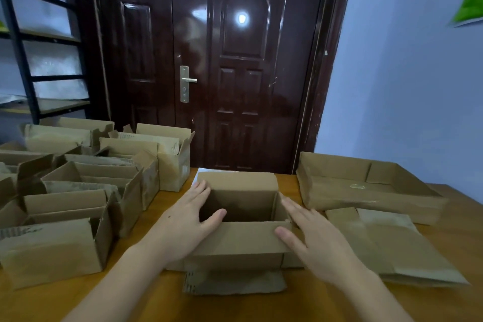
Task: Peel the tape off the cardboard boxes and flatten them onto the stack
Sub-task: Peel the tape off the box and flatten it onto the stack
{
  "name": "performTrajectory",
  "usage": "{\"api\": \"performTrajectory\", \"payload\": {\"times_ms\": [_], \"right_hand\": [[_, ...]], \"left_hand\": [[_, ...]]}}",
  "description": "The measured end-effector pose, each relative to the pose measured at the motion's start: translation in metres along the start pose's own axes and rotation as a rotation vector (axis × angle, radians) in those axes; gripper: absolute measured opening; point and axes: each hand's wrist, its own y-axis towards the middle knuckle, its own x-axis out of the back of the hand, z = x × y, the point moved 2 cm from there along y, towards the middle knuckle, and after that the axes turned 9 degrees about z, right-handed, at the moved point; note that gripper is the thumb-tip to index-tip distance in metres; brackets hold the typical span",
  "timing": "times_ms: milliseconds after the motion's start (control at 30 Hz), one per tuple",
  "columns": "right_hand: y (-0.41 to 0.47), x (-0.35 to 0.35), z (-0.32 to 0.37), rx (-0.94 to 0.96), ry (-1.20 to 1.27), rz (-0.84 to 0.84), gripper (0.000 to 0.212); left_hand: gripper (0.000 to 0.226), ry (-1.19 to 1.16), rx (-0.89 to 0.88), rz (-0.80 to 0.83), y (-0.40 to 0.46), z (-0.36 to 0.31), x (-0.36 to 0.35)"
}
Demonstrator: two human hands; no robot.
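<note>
An open brown cardboard box (239,239) stands upright in the middle of the wooden table, all its flaps spread outward. My left hand (187,219) rests flat along its left side, fingers straight and thumb over the rim. My right hand (309,234) lies flat against its right side, thumb on the near flap. To the right lies a stack of flattened boxes (386,243). No loose tape is visible on the box.
Several open cardboard boxes (86,191) crowd the left side of the table (457,217). A shallow cardboard piece with raised edges (366,185) lies at the back right. A dark door (235,65) stands behind, and a metal shelf (39,47) at far left.
</note>
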Motion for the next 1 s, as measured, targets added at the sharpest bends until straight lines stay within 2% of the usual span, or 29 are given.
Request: {"api": "performTrajectory", "payload": {"times_ms": [67,133,367,467,567,633,767,867,1000], "right_hand": [[-0.002,-0.024,0.003,-0.009,0.238,-0.032,0.078],[0.000,-0.037,0.003,-0.019,0.368,-0.107,0.078],[0.017,-0.046,0.001,-0.102,0.401,-0.225,0.079],[0.020,-0.042,0.006,-0.143,0.469,-0.200,0.076],[0.020,-0.036,0.010,-0.169,0.587,-0.182,0.078],[0.020,-0.030,0.014,-0.176,0.732,-0.165,0.079],[0.021,-0.016,0.021,-0.119,1.064,-0.219,0.086],[0.018,-0.006,0.016,-0.135,1.114,-0.233,0.106],[0.009,-0.005,-0.003,-0.202,0.981,-0.155,0.103]], "left_hand": [[0.104,0.003,0.001,0.004,-0.001,-0.002,0.001],[0.102,-0.001,0.001,0.008,-0.003,-0.005,0.003],[0.086,-0.019,-0.127,-0.003,-0.023,-0.016,0.003],[0.102,-0.124,-0.133,-0.076,-0.032,-0.019,0.000],[0.112,-0.249,-0.097,0.038,-0.041,-0.027,-0.002],[0.107,-0.198,-0.139,0.090,-0.048,-0.039,-0.005],[0.082,0.016,-0.321,0.050,-0.063,-0.073,-0.021],[0.077,0.164,-0.381,0.046,-0.068,-0.092,-0.034],[0.075,0.277,-0.426,0.076,-0.067,-0.107,-0.044]]}}
